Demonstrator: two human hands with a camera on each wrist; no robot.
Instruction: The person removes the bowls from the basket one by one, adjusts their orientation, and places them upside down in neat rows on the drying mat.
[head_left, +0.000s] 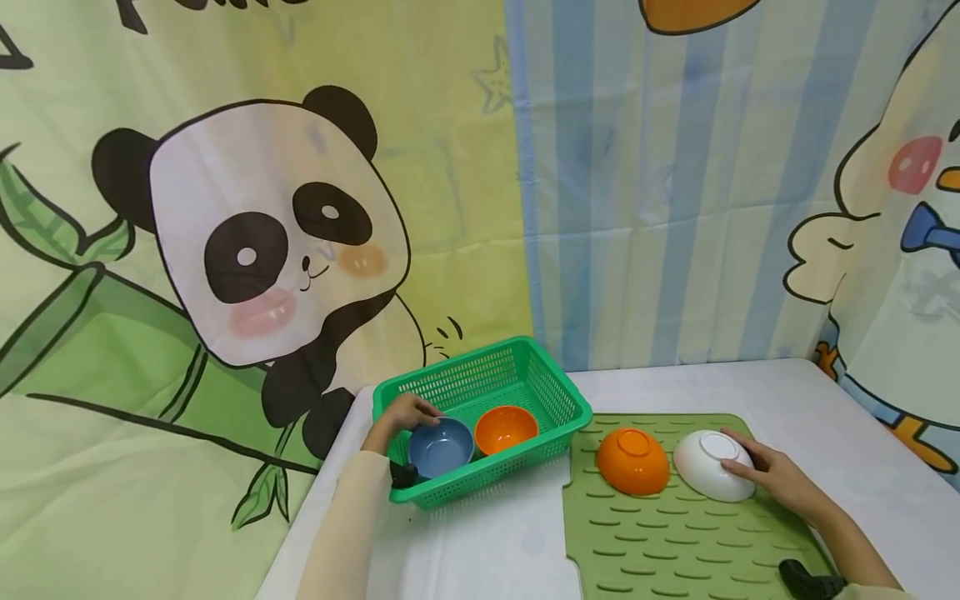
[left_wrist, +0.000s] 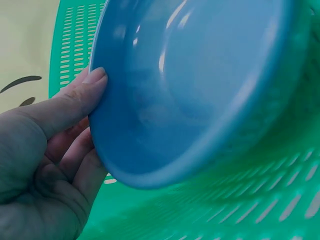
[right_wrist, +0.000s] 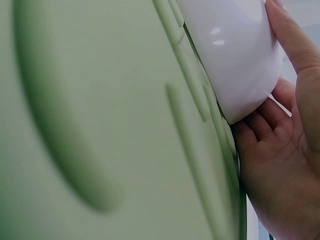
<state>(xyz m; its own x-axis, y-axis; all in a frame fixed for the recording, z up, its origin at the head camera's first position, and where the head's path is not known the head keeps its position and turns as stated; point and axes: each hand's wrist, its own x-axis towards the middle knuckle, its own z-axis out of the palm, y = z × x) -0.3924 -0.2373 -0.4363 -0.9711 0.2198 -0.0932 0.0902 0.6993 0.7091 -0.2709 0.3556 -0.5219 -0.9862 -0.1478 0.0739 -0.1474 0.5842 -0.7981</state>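
My left hand (head_left: 406, 414) pinches the rim of a blue bowl (head_left: 442, 450) at the left end of a green perforated basket (head_left: 480, 483). In the left wrist view the thumb lies on the inside of the blue bowl (left_wrist: 200, 75), with the fingers behind its rim. Beside it in the basket sits an orange bowl (head_left: 506, 429), mouth up. On the right, my right hand (head_left: 780, 477) holds a white bowl (head_left: 708, 467) that lies upside down on a green mat (head_left: 652, 550). The right wrist view shows thumb and fingers around the white bowl's side (right_wrist: 235, 55).
A second orange bowl (head_left: 632, 461) rests upside down on the mat, just left of the white one. The white table (head_left: 495, 550) carries the basket and mat. Behind stands a printed curtain (head_left: 465, 208) with a panda on it.
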